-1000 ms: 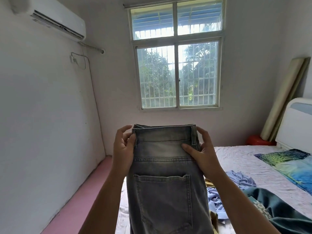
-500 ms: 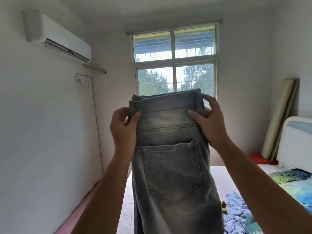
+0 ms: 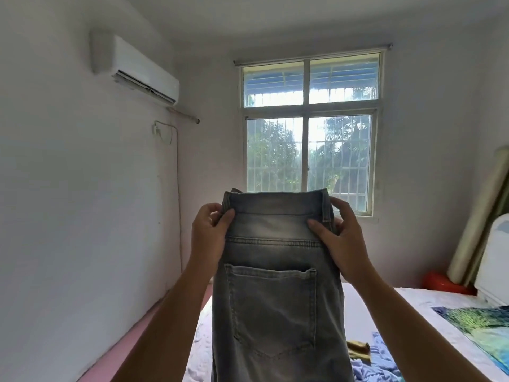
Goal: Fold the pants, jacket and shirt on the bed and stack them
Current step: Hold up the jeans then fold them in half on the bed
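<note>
Grey faded jeans (image 3: 275, 299) hang upright in front of me, folded lengthwise with one back pocket facing me. My left hand (image 3: 210, 235) pinches the left end of the waistband. My right hand (image 3: 340, 238) grips the right end, thumb on the front. The legs drop out of view below. On the bed (image 3: 407, 312) at the lower right lies a crumpled light blue garment (image 3: 377, 365) with a bit of yellow-olive cloth (image 3: 358, 348) beside it.
A blue-green patterned pillow (image 3: 479, 326) lies on the bed's right side, by a white headboard (image 3: 493, 257). A red stool (image 3: 443, 282) and a rolled mat (image 3: 479, 216) stand in the far right corner. A wall runs along the left, with pink floor (image 3: 124, 340) below it.
The jeans went up in front of the window, then came lower again. My view has tilted up, so more ceiling and less bed shows. Both hands keep their hold on the waistband.
</note>
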Demonstrator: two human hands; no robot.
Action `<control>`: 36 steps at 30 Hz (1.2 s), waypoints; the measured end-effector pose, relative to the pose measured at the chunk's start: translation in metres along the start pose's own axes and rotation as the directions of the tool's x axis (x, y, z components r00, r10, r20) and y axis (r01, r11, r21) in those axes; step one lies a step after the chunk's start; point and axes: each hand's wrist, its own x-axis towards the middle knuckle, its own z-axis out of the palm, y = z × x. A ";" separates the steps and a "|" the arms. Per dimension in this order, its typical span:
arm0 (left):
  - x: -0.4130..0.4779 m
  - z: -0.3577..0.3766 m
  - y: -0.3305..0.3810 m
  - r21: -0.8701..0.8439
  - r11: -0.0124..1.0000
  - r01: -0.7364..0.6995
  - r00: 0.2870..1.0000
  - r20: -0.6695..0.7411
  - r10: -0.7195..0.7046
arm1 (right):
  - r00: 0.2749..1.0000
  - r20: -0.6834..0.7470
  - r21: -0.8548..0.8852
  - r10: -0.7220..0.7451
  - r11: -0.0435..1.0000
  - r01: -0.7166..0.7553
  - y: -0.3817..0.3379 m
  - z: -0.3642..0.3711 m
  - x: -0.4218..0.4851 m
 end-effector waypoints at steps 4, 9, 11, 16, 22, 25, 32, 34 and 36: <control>-0.032 -0.018 0.010 -0.073 0.997 0.020 0.999 -0.043 -0.024 | 1.000 -0.016 0.001 -0.010 1.000 0.010 -0.023 -0.002 -0.034; -0.077 -0.062 0.043 -0.254 0.967 0.016 1.000 -0.006 -0.018 | 0.996 -0.063 -0.009 -0.061 0.998 0.061 -0.077 0.004 -0.092; -0.096 -0.085 0.058 -0.236 0.971 -0.018 1.000 -0.002 0.018 | 0.994 -0.081 0.001 -0.075 0.997 0.075 -0.103 0.008 -0.121; -0.137 -0.142 0.107 -0.195 0.977 -0.082 0.995 0.036 0.090 | 0.985 -0.155 0.027 -0.073 0.997 0.078 -0.168 0.022 -0.187; -0.159 -0.194 0.155 -0.255 0.956 -0.147 0.987 0.019 0.157 | 0.980 -0.181 0.034 -0.083 0.995 0.091 -0.236 0.044 -0.225; -0.158 -0.202 0.146 -0.263 0.955 -0.134 0.990 0.009 0.142 | 0.985 -0.167 0.020 -0.045 0.999 0.049 -0.228 0.056 -0.228; -0.156 -0.183 -0.004 -0.277 0.940 0.199 0.978 0.118 -0.172 | 0.960 -0.107 0.088 0.259 0.964 -0.250 -0.083 0.083 -0.234; -0.158 -0.174 -0.059 -0.252 0.922 0.293 0.953 0.150 -0.261 | 0.935 -0.090 0.104 0.343 0.937 -0.333 -0.028 0.088 -0.237; -0.162 -0.164 -0.110 -0.206 0.903 0.378 0.923 0.162 -0.349 | 0.898 -0.088 0.115 0.432 0.900 -0.422 0.026 0.091 -0.240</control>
